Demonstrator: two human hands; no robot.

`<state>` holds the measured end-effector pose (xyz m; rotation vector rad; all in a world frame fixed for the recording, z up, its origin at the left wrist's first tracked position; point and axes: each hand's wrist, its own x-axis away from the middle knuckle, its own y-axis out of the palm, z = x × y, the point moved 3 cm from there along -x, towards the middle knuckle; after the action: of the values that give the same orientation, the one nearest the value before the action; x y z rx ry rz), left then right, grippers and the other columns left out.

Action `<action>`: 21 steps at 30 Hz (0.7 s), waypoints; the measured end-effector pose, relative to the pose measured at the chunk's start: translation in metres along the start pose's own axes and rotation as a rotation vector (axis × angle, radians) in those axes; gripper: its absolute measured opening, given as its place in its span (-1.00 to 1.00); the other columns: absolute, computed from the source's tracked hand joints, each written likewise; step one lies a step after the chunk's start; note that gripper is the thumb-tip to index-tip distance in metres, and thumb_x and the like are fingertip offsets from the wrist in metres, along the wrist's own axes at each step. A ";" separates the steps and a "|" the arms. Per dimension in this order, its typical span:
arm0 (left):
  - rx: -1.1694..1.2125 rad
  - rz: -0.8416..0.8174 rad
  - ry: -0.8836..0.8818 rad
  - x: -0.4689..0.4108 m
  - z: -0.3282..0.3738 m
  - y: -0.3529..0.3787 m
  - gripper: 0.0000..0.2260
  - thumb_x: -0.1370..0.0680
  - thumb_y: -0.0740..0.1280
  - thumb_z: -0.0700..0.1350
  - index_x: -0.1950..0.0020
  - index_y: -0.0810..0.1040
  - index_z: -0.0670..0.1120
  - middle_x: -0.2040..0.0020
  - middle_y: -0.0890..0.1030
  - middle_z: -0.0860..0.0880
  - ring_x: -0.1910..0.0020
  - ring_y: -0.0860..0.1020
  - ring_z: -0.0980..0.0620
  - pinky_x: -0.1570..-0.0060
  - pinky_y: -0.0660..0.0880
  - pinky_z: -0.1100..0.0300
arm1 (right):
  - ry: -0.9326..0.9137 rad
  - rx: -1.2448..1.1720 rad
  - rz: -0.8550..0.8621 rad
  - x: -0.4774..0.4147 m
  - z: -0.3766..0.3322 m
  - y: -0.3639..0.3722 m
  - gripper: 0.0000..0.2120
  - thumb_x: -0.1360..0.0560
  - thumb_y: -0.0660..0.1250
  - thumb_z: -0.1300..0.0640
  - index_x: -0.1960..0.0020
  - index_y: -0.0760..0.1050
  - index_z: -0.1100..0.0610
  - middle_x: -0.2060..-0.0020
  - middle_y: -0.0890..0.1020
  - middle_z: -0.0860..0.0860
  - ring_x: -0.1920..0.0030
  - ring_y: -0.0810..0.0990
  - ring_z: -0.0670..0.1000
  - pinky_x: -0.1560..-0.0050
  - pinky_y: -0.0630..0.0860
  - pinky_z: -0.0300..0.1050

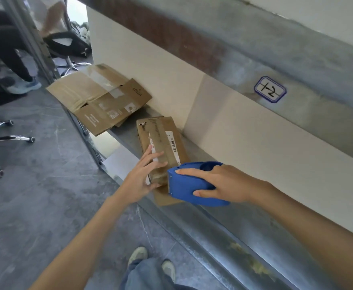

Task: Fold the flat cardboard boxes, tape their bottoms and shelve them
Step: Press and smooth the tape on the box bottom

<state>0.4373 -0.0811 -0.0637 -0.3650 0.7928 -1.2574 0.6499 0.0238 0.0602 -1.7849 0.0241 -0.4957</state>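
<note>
My right hand (225,185) grips the blue tape dispenser (184,187) beside the closed brown box (163,139), contents unseen, tape-striped and barcode-labelled, under my left hand (142,176), fingers laid straight.

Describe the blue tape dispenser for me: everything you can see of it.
The dispenser is a blue, plastic-looking shell with smooth rounded sides and a hollow at its top rear. The right hand grips it, forefinger along the top, thumb on the near side. Its front end meets the near end of the box, over the metal shelf. No tape roll shows.
</note>
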 end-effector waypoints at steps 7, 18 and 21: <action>-0.003 0.018 0.000 0.002 -0.003 -0.001 -0.44 -0.38 0.58 -0.24 -0.34 0.51 -0.03 -0.52 0.32 0.10 -0.61 0.02 0.03 -0.46 0.19 0.08 | -0.003 -0.054 -0.053 -0.006 0.011 -0.004 -0.44 -0.62 0.15 -0.21 -0.49 -0.09 -0.47 0.37 0.46 -0.01 0.38 0.41 -0.03 0.19 0.41 -0.15; 0.014 0.016 -0.012 0.001 -0.008 0.002 -0.39 -0.35 0.60 -0.25 -0.34 0.49 0.00 -0.50 0.33 0.09 -0.60 0.05 0.06 -0.48 0.18 -0.02 | 0.251 -0.036 -0.068 0.048 0.068 -0.015 -0.42 -0.61 0.17 -0.21 -0.46 -0.11 -0.50 0.36 0.38 -0.17 0.40 0.34 -0.15 0.36 0.26 -0.29; 0.010 0.014 -0.008 0.002 -0.010 0.002 -0.38 -0.34 0.61 -0.24 -0.34 0.49 0.00 -0.50 0.33 0.09 -0.60 0.07 0.06 -0.47 0.21 -0.03 | 0.282 -0.004 -0.074 0.053 0.070 -0.013 -0.42 -0.62 0.17 -0.20 -0.49 -0.09 -0.45 0.36 0.35 -0.20 0.39 0.33 -0.17 0.36 0.26 -0.29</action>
<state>0.4322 -0.0805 -0.0725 -0.3554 0.7813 -1.2454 0.7189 0.0776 0.0761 -1.7123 0.1563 -0.7979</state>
